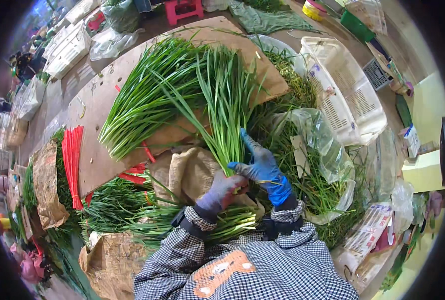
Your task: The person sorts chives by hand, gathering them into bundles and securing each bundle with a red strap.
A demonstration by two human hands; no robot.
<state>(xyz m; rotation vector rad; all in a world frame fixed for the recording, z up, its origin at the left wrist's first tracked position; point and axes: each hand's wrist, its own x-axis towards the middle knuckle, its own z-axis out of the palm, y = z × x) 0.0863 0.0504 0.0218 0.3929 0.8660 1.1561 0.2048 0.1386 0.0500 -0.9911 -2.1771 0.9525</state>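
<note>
A bunch of garlic chives [227, 107] is held upright at its stem ends, its leaves fanning away over the board. My left hand [225, 189], in a greyish-purple glove, is closed round the base of that bunch. Against the lower right side of the stems lies my right hand [261, 170], in a blue glove, thumb and forefinger stretched apart; its other fingers are partly hidden. A larger pile of chives [150, 95] rests on the brown board [95, 120] to the left. Red tie strips [72, 162] lie at the board's left edge.
Tied chives [115, 207] lie at lower left beside brown paper [110, 262]. A tan cloth [195, 170] covers the space before me. To the right are loose trimmings [315, 192], clear plastic [322, 145] and a white crate [350, 95]. A red stool [182, 10] stands at the back.
</note>
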